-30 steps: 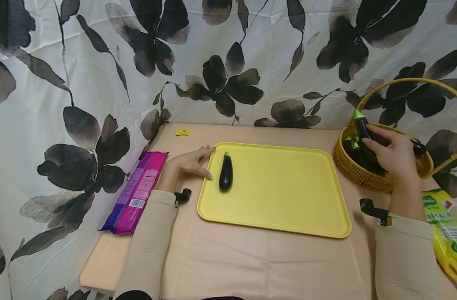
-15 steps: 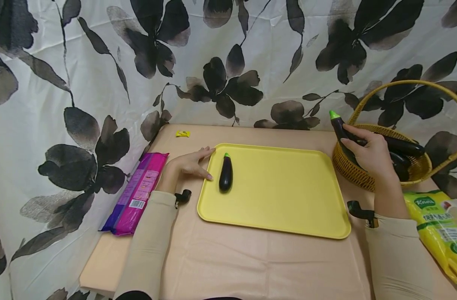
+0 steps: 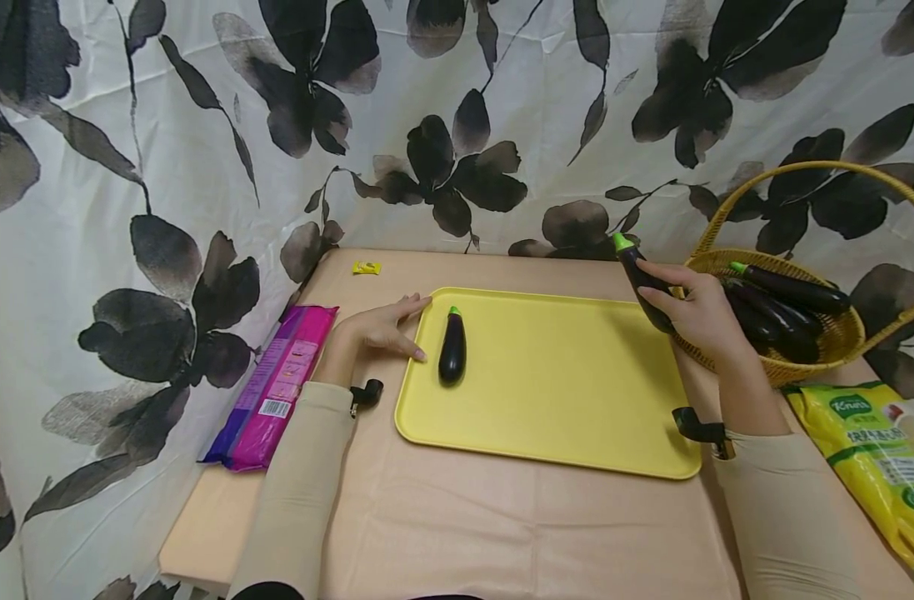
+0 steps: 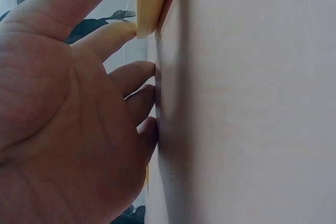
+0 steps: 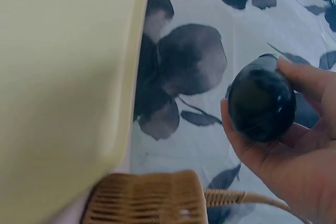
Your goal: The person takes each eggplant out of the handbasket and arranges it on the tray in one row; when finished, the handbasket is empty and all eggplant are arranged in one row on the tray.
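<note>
An eggplant (image 3: 642,282) with a green cap is pinched between the thumb and fingers of my right hand (image 3: 696,308). It hangs over the yellow tray's far right corner, beside the basket; the right wrist view faces the rounded dark end of this eggplant (image 5: 262,100). My left hand (image 3: 382,327) rests at the left edge of the yellow tray (image 3: 561,392), fingers loosely extended. In the left wrist view a fingertip meets the tray's side wall (image 4: 149,9). Another eggplant (image 3: 452,346) lies on the tray's left part, cap pointing away.
The wicker basket (image 3: 715,354) with a tall handle holds several eggplants (image 3: 790,287) at the right. A yellow-green packet (image 3: 876,458) lies in front of it. A pink-purple packet (image 3: 284,387) is beside my left forearm, and a small yellow wrapper (image 3: 366,267) sits at the back.
My right hand has lifted the eggplant out of the basket and carried it left to the tray's far right corner. My left hand has stayed at the tray edge.
</note>
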Demonstrator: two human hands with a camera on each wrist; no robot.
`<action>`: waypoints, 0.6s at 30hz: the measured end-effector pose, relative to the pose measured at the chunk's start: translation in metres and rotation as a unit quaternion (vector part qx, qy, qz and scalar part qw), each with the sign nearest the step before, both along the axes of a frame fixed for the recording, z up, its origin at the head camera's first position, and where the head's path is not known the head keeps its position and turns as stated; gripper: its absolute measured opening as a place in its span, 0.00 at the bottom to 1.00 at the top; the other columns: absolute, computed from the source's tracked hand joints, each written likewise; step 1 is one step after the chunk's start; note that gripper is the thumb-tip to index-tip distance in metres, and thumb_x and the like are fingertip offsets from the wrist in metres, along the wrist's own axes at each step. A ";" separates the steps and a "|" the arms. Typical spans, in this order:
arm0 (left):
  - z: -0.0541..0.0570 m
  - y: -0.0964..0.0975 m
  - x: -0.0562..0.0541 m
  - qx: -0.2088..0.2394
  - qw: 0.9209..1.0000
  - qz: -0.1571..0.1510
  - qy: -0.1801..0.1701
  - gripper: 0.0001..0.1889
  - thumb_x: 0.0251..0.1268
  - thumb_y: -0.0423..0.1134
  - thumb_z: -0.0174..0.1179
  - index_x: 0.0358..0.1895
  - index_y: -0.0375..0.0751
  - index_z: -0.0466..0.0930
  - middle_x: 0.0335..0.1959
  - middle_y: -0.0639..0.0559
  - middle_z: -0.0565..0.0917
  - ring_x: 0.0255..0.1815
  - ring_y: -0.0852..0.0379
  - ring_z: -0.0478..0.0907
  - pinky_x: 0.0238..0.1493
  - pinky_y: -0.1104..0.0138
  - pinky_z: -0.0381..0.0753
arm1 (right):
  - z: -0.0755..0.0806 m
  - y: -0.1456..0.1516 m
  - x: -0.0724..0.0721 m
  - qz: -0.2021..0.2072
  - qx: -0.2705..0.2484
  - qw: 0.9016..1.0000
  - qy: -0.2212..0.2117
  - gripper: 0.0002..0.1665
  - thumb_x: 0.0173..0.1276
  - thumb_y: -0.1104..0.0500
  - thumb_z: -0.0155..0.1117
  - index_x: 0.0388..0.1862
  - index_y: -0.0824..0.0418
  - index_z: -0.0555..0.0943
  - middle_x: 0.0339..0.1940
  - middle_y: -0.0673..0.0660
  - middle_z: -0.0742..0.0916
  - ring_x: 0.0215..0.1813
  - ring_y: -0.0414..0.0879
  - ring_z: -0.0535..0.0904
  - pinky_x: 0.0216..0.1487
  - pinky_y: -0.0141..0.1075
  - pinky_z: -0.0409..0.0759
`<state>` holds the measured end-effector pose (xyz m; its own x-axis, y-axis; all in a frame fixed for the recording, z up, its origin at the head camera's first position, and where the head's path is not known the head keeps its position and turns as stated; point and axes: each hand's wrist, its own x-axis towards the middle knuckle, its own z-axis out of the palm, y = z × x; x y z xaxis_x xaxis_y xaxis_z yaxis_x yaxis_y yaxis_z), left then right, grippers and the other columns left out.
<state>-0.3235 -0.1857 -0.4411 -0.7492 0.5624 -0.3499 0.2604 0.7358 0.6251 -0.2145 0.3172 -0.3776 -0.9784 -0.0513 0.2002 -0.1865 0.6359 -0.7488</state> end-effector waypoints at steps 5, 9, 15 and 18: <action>0.001 -0.002 0.001 -0.001 1.000 -0.001 0.001 0.65 0.49 0.56 0.82 0.87 0.55 0.45 0.89 0.48 0.36 0.88 0.46 0.27 0.85 0.43 0.32 | -0.003 -0.016 -0.004 0.035 -0.020 0.999 -0.015 0.29 0.79 0.47 0.62 0.77 0.41 0.73 0.80 0.57 0.72 0.82 0.60 0.62 0.72 0.66 0.70; 0.001 -0.003 0.001 -0.004 1.000 -0.001 0.004 0.65 0.49 0.57 0.82 0.87 0.55 0.45 0.88 0.47 0.36 0.88 0.46 0.27 0.85 0.43 0.32 | -0.004 -0.029 -0.008 0.063 -0.028 0.997 -0.022 0.31 0.78 0.49 0.64 0.78 0.42 0.73 0.81 0.56 0.72 0.83 0.60 0.60 0.72 0.65 0.72; 0.000 -0.003 0.000 0.000 1.000 -0.001 0.006 0.66 0.48 0.57 0.82 0.87 0.55 0.46 0.89 0.48 0.37 0.88 0.46 0.28 0.86 0.44 0.32 | -0.006 -0.047 -0.011 0.081 -0.039 0.995 -0.049 0.32 0.78 0.49 0.65 0.78 0.43 0.72 0.78 0.59 0.73 0.73 0.58 0.72 0.54 0.34 0.85; 0.000 -0.002 0.000 0.001 1.000 -0.001 0.007 0.65 0.48 0.57 0.82 0.86 0.56 0.46 0.89 0.48 0.37 0.88 0.47 0.28 0.86 0.44 0.32 | -0.009 -0.055 -0.013 0.097 -0.036 0.993 -0.052 0.32 0.78 0.51 0.65 0.78 0.47 0.72 0.75 0.62 0.75 0.65 0.57 0.76 0.42 0.24 0.82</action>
<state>-0.3237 -0.1875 -0.4414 -0.7525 0.5646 -0.3391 0.2705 0.7344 0.6225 -0.2279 0.2621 -0.3869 -0.9672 -0.2296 0.1090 -0.2198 0.5404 -0.8122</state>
